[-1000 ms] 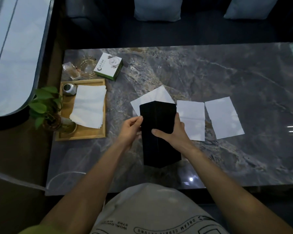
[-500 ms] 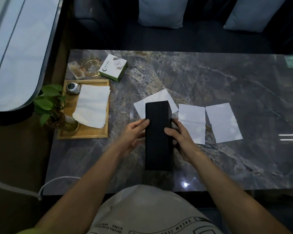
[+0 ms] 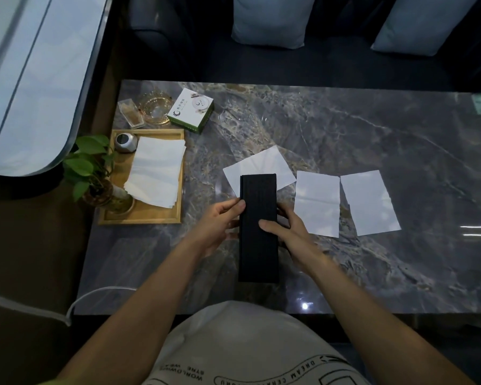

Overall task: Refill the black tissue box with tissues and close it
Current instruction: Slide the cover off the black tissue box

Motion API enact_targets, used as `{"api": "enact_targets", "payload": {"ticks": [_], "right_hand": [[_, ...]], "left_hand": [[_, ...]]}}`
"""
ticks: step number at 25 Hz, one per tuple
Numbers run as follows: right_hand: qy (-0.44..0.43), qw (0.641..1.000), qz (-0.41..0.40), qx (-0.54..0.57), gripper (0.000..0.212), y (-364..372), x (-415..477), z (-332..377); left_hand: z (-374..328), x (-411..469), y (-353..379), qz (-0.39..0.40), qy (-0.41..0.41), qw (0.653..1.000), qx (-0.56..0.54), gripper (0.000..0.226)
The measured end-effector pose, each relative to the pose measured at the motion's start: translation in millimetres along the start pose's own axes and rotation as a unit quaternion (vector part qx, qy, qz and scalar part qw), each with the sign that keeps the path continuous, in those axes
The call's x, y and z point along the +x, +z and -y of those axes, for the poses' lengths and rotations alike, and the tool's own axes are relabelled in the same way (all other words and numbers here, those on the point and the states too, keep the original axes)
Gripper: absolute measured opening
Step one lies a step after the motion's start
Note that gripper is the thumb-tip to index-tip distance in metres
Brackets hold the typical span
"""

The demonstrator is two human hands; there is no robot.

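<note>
I see the black tissue box [image 3: 258, 245] lying long-ways on the grey marble table [image 3: 372, 151], one short end toward me and the other pointing away, near the table's near edge and roughly at its middle. My left hand [image 3: 220, 220] is pressed against the box's left side, thumb tip on the top face and fingers curled along the wall. My right hand [image 3: 286, 229] clasps the right side, its thumb laid across the top face and the fingers wrapped down the far side, where I cannot see them fully. Both hands grip the box at about its far half; the near half sticks out toward me, free of either hand.

The box's far end overlaps a white tissue [image 3: 261, 168] that lies tilted on the table. Just right of my right hand lies a second tissue [image 3: 317, 202], flat, and right of that a third tissue [image 3: 368, 202], the two nearly touching at their edges.

To the left sits a wooden tray [image 3: 147, 218] holding a stack of tissues [image 3: 156, 172], a small round metal object [image 3: 125, 142] and a potted plant [image 3: 95, 173] at its left edge. Beyond the tray are a glass ashtray [image 3: 154, 107], a small clear container [image 3: 130, 113] and a white and green carton [image 3: 190, 110].
</note>
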State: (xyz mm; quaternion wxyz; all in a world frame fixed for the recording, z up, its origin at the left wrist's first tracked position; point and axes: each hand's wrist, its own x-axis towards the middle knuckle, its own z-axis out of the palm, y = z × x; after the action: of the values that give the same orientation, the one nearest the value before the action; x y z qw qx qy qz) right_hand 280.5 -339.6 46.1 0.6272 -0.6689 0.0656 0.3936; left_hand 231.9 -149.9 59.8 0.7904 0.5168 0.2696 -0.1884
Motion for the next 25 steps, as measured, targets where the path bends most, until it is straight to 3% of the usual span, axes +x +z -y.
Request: {"api": "enact_targets", "payload": {"ticks": [7, 11, 22, 25], "right_hand": [[0.026, 0.999, 0.003, 0.030, 0.082, 6, -5, -19], [0.031, 0.999, 0.026, 0.029, 0.088, 7, -4, -26], [0.033, 0.997, 0.039, 0.049, 0.073, 5, 1, -36], [0.061, 0.994, 0.031, 0.083, 0.066, -6, 2, -36]], "left_hand": [[20, -11, -5, -0.008, -0.014, 1.000, -0.001, 0.031], [26, -15, -9, -0.016, -0.027, 0.999, 0.004, 0.030], [33, -18, -8, -0.029, -0.032, 0.999, 0.005, 0.031], [32, -18, -20, -0.063, -0.015, 0.998, 0.004, 0.026]]}}
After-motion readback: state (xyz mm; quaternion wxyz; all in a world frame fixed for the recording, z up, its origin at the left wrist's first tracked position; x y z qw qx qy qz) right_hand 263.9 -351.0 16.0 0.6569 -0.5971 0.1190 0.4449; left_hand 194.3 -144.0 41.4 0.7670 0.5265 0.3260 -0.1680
